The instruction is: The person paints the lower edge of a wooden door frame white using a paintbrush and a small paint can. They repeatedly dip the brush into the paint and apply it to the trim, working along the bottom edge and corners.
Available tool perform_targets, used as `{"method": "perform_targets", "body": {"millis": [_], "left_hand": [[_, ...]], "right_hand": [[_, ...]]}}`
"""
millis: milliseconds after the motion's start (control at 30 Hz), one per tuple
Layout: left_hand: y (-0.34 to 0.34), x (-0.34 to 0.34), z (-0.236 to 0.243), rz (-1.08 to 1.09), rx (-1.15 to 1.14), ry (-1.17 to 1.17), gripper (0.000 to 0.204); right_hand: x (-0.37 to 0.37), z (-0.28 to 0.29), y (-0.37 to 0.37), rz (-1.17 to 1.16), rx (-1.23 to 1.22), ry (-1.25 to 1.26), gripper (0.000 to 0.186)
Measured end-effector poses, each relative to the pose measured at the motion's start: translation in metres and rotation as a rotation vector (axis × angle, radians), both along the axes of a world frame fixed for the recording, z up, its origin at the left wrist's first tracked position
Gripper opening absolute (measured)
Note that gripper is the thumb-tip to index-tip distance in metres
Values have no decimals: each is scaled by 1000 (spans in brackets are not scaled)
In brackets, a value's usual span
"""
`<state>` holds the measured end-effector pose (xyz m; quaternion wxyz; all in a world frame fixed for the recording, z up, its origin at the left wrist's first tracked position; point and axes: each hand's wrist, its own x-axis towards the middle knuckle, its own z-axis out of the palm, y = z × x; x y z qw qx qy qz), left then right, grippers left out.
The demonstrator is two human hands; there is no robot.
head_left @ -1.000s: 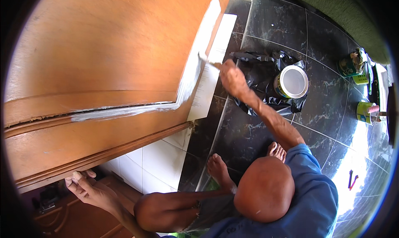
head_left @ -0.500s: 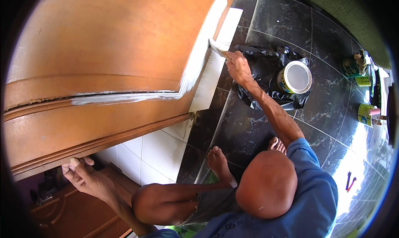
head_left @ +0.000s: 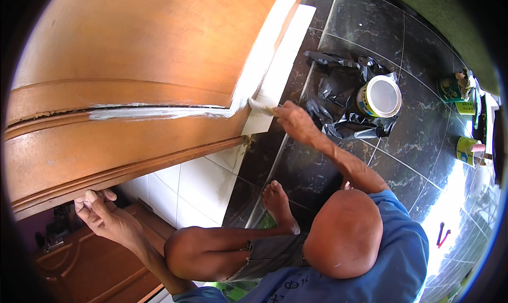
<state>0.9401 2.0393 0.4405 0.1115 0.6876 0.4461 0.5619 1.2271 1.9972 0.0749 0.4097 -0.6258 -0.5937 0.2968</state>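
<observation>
Beside the white band (head_left: pixel 256 73) on the wooden panel (head_left: pixel 148 43): brush (head_left: pixel 259 106), bristle tips near the band's corner.
Right hand (head_left: pixel 297 123): fingers clamped on the brush handle.
Left hand (head_left: pixel 108 216): fingers curled at the panel's lower edge; grip cannot be told.
Brush handling: likely light, handle stiff, bristles soft, wet; best held low on the handle.
Open can (head_left: pixel 364 103): on black plastic (head_left: pixel 336 85).

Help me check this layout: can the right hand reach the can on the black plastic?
Probably yes: the right hand holds a brush, but only low black plastic and floor separate it from the can.
</observation>
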Motion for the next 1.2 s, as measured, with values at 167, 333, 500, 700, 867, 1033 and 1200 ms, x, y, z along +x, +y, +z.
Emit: {"method": "perform_targets", "body": {"millis": [167,333,500,700,867,1033,1200], "left_hand": [[1,-1,-1,-28,10,-15,19],[2,-5,-4,-63,-8,-21,15],[6,-8,1,-86,0,-28,14],[7,-9,-6,-65,4,-30,20],[4,-7,-1,-42,13,-16,20],[3,-7,0,-28,6,-8,21],[4,-11,0,-44,4,-14,21]], "right_hand": [[64,2,46,-138,-122,84,31],[91,22,70,-322,-131,246,36],[48,7,62,-337,-175,367,41],[0,3,27,-192,-240,406,36],[-14,12,12,93,-356,447,30],[7,10,32,106,-500,562,28],[37,20,46,-39,-420,646,28]]}}
